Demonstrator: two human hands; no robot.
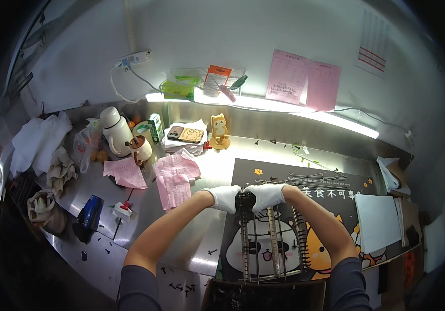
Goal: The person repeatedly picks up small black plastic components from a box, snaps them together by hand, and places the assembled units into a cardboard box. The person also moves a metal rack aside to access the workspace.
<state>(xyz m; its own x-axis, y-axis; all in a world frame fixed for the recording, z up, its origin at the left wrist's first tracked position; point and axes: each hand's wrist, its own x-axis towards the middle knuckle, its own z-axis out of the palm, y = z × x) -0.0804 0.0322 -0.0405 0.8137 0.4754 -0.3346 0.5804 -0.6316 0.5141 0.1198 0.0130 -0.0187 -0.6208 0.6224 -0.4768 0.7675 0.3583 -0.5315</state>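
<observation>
Both hands wear white gloves and meet at the far end of a metal rack (273, 236) made of notched bars and thin rods. My left hand (226, 199) is closed at the rack's far left corner, fingertips pointing inward. Beside it, my right hand (266, 197) is closed too, its fingers curled downward. Small dark parts show between the two hands, too indistinct to name; the gloves hide what the fingertips pinch. The rack lies on a black mat (305, 192) with cartoon animals. Several loose thin metal rods (313, 179) lie just beyond the hands.
A dark open box (264, 296) sits at the near edge. Small black screws (183, 287) are scattered on the steel table. Pink papers (173, 181), a phone (185, 135), a mug (140, 150) and a white thermos (114, 129) stand left; a white pad (380, 223) lies right.
</observation>
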